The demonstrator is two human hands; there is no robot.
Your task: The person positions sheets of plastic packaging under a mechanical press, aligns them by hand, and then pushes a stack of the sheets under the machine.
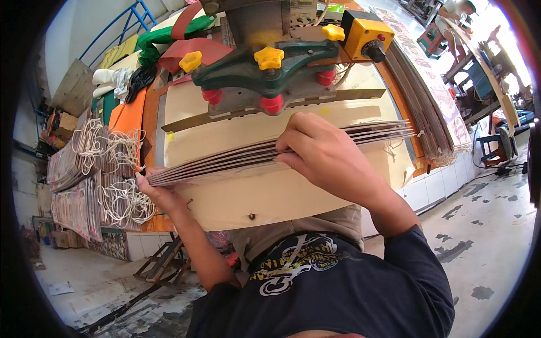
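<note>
One orange-brown counter (415, 151) fills the middle of my view, tiled in white along its side. Over much of it spreads a broad cream sheet (293, 191), its near edge curving by the wearer's waist. At the far side looms a green press head (248, 76), with a long metal bar (360, 95) beneath it. Between bar and wearer, above the cream sheet, is a bundle of thin panels (220, 163), edges up, fanned into layers; I can't tell whether its underside touches the sheet. The left hand (159, 196) is closed around the bundle's left end, thumb upward. The right hand (324, 149) pinches layers near the middle between thumb and bent fingers. I judge slipping the chief risk: the right end is unsupported by either hand, so a loosened pinch could let layers slide or splay. Lifting or tilting carelessly could knock panels against the bar, which sits close behind. Smallest, a pale cord (390, 147) dangles near the right end and might snag.
</note>
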